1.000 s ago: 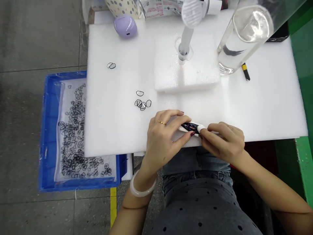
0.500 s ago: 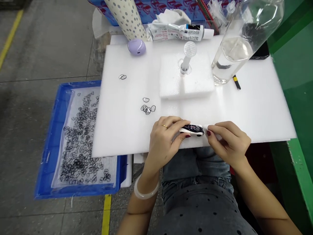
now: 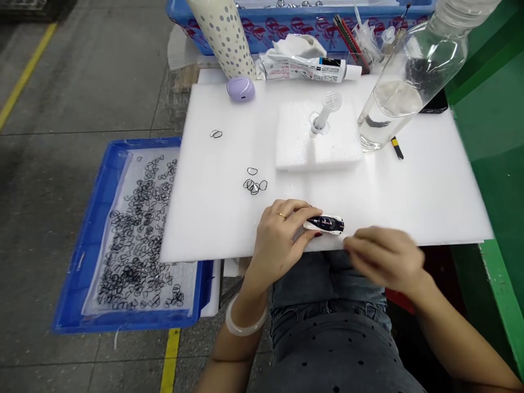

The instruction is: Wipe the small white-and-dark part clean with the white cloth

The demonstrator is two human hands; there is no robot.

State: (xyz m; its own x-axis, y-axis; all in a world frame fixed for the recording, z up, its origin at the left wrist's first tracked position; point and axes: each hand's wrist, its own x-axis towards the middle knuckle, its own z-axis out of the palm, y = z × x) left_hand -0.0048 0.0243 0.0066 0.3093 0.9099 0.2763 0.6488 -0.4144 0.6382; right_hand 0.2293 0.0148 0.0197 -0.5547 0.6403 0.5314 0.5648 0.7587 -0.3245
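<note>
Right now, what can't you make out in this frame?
- Right hand, head view: motion-blurred, so its grip can't be read.
- Toy car: rear end covered by left hand; markings too small.
- Bottle: top cut off by the frame edge.
- Tube: print too small.

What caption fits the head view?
Left hand holds a small white part on white foam sheet; right hand beside it.
</note>
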